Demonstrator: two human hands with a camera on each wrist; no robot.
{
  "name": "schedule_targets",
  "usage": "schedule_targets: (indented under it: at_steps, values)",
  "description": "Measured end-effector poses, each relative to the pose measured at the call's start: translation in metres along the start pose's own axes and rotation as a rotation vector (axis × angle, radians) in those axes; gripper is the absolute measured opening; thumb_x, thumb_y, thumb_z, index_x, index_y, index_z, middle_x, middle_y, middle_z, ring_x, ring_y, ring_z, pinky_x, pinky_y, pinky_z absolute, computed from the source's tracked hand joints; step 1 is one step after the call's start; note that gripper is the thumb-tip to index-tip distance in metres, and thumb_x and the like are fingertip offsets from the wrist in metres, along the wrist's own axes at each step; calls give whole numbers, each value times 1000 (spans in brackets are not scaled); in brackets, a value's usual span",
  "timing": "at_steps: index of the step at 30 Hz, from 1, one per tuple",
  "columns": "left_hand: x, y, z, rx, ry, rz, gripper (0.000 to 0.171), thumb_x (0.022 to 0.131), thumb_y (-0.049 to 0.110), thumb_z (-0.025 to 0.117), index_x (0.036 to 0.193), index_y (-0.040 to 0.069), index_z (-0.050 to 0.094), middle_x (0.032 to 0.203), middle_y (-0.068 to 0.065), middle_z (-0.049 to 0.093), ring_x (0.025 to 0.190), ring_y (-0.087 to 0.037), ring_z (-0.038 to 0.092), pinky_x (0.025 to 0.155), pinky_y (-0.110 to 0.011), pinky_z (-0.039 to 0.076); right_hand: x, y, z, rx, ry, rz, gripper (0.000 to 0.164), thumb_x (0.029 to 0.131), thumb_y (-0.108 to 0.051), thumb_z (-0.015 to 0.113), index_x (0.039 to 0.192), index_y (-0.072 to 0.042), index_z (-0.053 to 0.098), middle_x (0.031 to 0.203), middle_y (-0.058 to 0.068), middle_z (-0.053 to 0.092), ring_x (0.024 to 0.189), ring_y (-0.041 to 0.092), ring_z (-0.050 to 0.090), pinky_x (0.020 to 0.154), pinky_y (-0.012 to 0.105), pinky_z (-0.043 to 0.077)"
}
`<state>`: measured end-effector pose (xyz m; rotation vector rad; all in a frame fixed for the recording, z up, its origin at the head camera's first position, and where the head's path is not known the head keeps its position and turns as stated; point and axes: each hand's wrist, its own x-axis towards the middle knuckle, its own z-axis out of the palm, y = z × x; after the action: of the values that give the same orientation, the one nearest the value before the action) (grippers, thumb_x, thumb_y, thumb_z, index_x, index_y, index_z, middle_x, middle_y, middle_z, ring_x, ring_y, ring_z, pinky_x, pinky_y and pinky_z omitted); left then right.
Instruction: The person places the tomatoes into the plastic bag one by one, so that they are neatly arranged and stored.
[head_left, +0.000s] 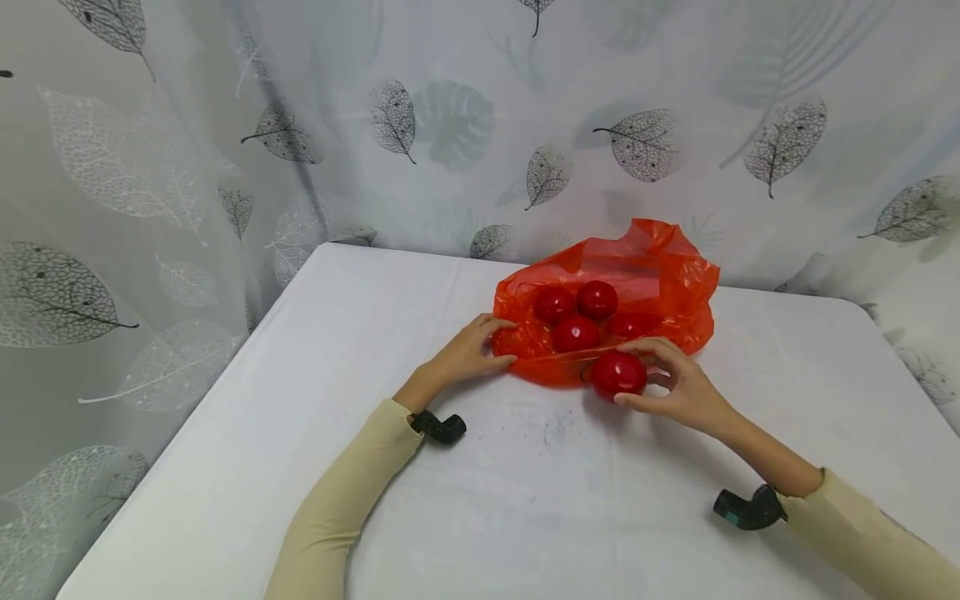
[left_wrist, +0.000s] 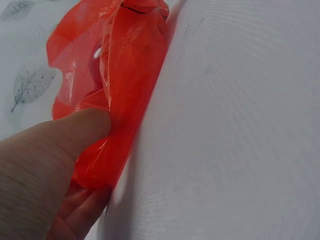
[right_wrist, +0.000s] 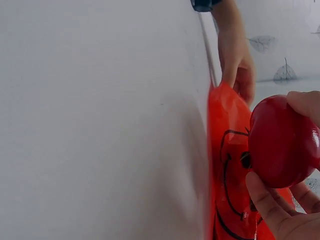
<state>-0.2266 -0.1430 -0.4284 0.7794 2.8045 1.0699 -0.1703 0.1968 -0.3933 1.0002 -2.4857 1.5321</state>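
A red plastic bag (head_left: 675, 283) lies with its mouth spread toward me, and several shiny red apples (head_left: 576, 333) sit inside. My left hand (head_left: 474, 348) holds the bag's left edge; in the left wrist view the thumb (left_wrist: 92, 125) presses on the red film and the fingers lie under it. Just in front of the bag's near rim, my right hand (head_left: 678, 387) grips one red apple (head_left: 618, 375) between thumb and fingers. The right wrist view shows that apple (right_wrist: 280, 142) close up, with black printing on the bag (right_wrist: 230, 170) behind it.
A white-covered table (head_left: 525, 500) spreads under both arms. Behind it and at the left hangs a pale curtain (head_left: 465, 192) with leaf prints. Black wrist-worn devices sit on the left wrist (head_left: 438, 427) and the right wrist (head_left: 750, 508).
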Motion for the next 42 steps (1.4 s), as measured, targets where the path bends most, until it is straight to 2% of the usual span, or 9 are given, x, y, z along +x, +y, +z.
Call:
schedule_targets:
  at_steps: [3,9,17,25,30,38,42]
  values:
    - [-1,1,-1,0,0,2,56,87,25,74,136,8,53,137,-17,47,127,-29,46,109,-43,40,5,-1,-1,-4,10,3,61,72,9,79,127,1,55,123,-5,54,103,5,57,81,15,53]
    - [-1,1,-2,-3,-13,2,56,87,26,73,136,8,53,136,-16,47,126,-28,47,108,-42,41,12,-5,-7,-28,36,57,59,76,5,79,130,-2,54,124,-8,53,104,5,57,81,15,52]
    - [0,0,-3,-2,1,15,55,86,24,74,135,6,54,135,-17,48,125,-29,48,108,-42,41,28,-7,-15,-34,89,126,59,81,-1,76,134,-5,51,129,-10,50,107,3,55,78,14,52]
    - [0,1,-2,13,6,37,55,87,24,74,134,6,54,133,-17,49,123,-28,49,108,-39,40,39,2,-21,-10,148,201,58,85,-7,75,137,-8,50,127,-13,52,106,2,55,81,11,50]
    - [-1,3,-1,10,-8,26,55,87,24,74,135,6,53,134,-16,49,124,-27,49,109,-39,40,44,8,-25,-11,186,275,58,88,-15,73,140,-12,48,128,-7,49,108,4,51,78,10,50]
    - [-1,4,-3,18,-14,19,55,87,24,73,136,6,53,137,-16,47,126,-27,47,110,-38,38,55,11,-31,-45,237,325,58,90,-24,71,142,-16,47,136,11,43,116,21,47,74,9,50]
    - [-1,5,-4,16,-10,14,56,87,24,74,136,6,53,137,-15,47,126,-27,47,110,-38,39,62,14,-32,-38,250,348,59,90,-24,72,142,-16,45,136,7,42,114,17,48,74,9,50]
